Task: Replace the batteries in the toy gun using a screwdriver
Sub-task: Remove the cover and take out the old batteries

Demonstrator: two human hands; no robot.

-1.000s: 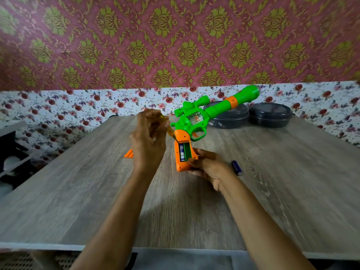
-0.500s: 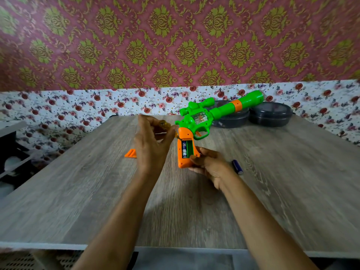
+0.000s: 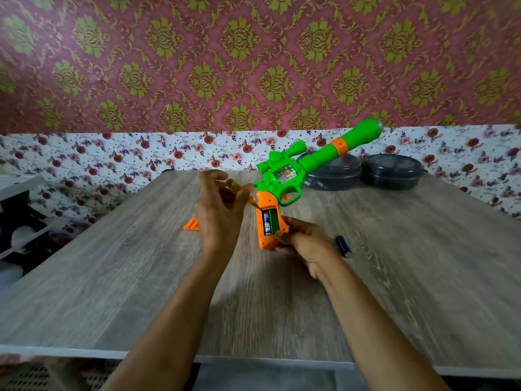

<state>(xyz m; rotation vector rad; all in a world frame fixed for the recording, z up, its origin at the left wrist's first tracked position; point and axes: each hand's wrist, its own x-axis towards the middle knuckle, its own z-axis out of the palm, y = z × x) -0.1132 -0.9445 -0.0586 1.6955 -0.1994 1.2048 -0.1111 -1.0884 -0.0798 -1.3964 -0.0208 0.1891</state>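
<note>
Over wooden table (image 3: 423,277), right hand (image 3: 307,244) grips toy gun (image 3: 284,179) handle (compartment open); left hand (image 3: 218,218) pinches screwdriver (image 3: 234,187) alongside.

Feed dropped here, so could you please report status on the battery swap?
Left hand gripping yellow translucent screwdriver, tip at orange grip. Right hand holding green-and-orange plastic toy gun, compartment open, one dark battery inside. Nothing blocking.

A single wide-angle camera, worn on the person's head, is looking forward and down from the near edge of the tabletop (image 3: 423,292), sitting close above it. It is facing across the tabletop toward the wallpapered wall (image 3: 253,66) rising behind its far edge.
</note>
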